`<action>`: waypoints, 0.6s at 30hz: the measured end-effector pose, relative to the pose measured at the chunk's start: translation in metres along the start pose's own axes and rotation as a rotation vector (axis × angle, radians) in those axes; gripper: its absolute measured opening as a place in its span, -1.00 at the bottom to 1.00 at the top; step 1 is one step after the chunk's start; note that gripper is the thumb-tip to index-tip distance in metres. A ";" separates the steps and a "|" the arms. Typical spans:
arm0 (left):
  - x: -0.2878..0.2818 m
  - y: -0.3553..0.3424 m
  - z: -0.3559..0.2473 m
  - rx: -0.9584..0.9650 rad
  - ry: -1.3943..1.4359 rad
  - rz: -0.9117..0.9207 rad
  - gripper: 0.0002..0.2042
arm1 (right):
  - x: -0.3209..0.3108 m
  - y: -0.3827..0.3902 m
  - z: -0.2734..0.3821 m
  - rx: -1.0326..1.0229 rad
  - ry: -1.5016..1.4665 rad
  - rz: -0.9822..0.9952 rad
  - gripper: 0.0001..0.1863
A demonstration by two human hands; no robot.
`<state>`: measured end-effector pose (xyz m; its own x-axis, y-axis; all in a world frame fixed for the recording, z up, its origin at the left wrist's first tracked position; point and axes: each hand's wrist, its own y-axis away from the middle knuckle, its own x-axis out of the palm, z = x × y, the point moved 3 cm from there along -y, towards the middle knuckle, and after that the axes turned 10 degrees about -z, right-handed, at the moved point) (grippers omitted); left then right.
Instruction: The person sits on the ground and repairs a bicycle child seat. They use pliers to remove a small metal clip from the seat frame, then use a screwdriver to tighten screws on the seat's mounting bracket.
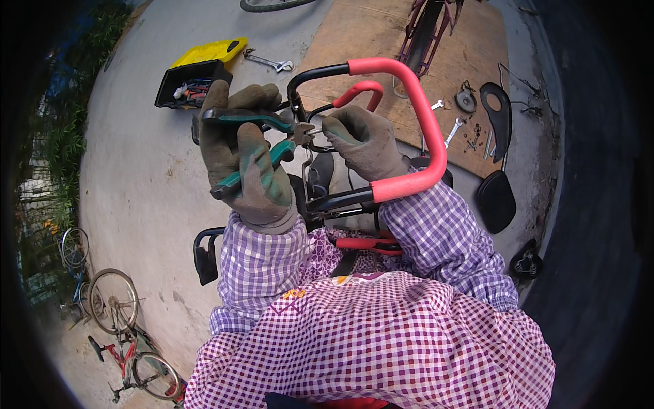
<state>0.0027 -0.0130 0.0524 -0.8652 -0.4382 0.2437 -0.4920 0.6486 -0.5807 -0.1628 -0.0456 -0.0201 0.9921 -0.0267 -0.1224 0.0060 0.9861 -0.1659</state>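
My gloved left hand [262, 180] grips pliers [253, 117] with green and black handles, the handles spread apart. Their jaws meet a thin metal piece [316, 131], perhaps a wire. At its other end the fingers of my gloved right hand [371, 142] are pinched together; what lies inside them is mostly hidden. Both hands work over a black tubular frame [319, 73] with a red foam-padded bar [430, 119] that loops around my right wrist. A smaller red-padded bar [361, 90] shows behind the right hand.
A black toolbox [184, 87] with a yellow lid stands at the far left, a wrench [269, 63] beside it. On a plywood board [361, 41] lie spanners [454, 131], small hardware and part of a bicycle [426, 37]. A black chain guard [501, 116] is right. Bicycles [126, 361] lie lower left.
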 end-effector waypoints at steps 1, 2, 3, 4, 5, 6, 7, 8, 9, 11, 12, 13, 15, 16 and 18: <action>0.000 0.001 0.000 -0.021 0.017 0.000 -0.46 | 0.000 0.000 -0.001 -0.007 -0.008 -0.007 -0.81; 0.000 0.002 0.000 -0.042 0.034 -0.001 -0.48 | 0.000 0.000 -0.002 -0.009 -0.008 -0.013 -0.81; 0.000 0.003 0.000 -0.062 0.051 -0.002 -0.49 | 0.000 0.000 -0.004 -0.010 -0.004 -0.017 -0.82; -0.001 0.003 0.000 -0.052 0.044 -0.004 -0.49 | 0.000 0.000 -0.005 -0.006 -0.017 -0.020 -0.82; -0.001 0.003 0.000 -0.042 0.036 -0.005 -0.49 | 0.001 0.001 -0.007 -0.001 -0.026 -0.022 -0.82; -0.001 0.003 0.000 -0.037 0.023 -0.008 -0.50 | 0.001 0.001 -0.008 0.001 -0.031 -0.023 -0.83; -0.001 0.003 0.000 -0.038 0.040 -0.007 -0.50 | 0.001 0.001 -0.009 -0.001 -0.029 -0.020 -0.83; -0.001 0.004 0.000 -0.043 0.052 -0.007 -0.50 | 0.001 0.001 -0.009 -0.006 -0.023 -0.018 -0.83; -0.001 0.004 0.000 -0.052 0.058 -0.005 -0.50 | 0.001 0.002 -0.010 -0.015 -0.012 -0.018 -0.83; -0.002 0.005 0.001 -0.051 0.041 -0.011 -0.50 | 0.002 0.002 -0.011 -0.007 -0.041 -0.007 -0.83; -0.002 0.005 0.001 -0.052 0.033 -0.012 -0.50 | 0.002 0.002 -0.011 0.001 -0.040 -0.003 -0.83; -0.002 0.005 0.001 -0.046 0.042 -0.004 -0.50 | 0.002 0.003 -0.010 -0.017 -0.048 -0.003 -0.83; -0.002 0.005 0.002 -0.036 0.052 0.017 -0.49 | 0.002 0.003 -0.009 -0.039 -0.027 -0.005 -0.82; -0.003 0.005 0.002 -0.031 0.046 0.019 -0.49 | 0.002 0.003 -0.008 -0.031 -0.039 -0.003 -0.81; -0.004 0.005 0.002 -0.022 0.006 0.030 -0.49 | 0.001 0.003 -0.007 -0.010 -0.040 0.005 -0.79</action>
<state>0.0043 -0.0093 0.0466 -0.8800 -0.4149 0.2310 -0.4680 0.6746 -0.5709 -0.1626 -0.0440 -0.0275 0.9963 -0.0150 -0.0843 0.0000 0.9846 -0.1750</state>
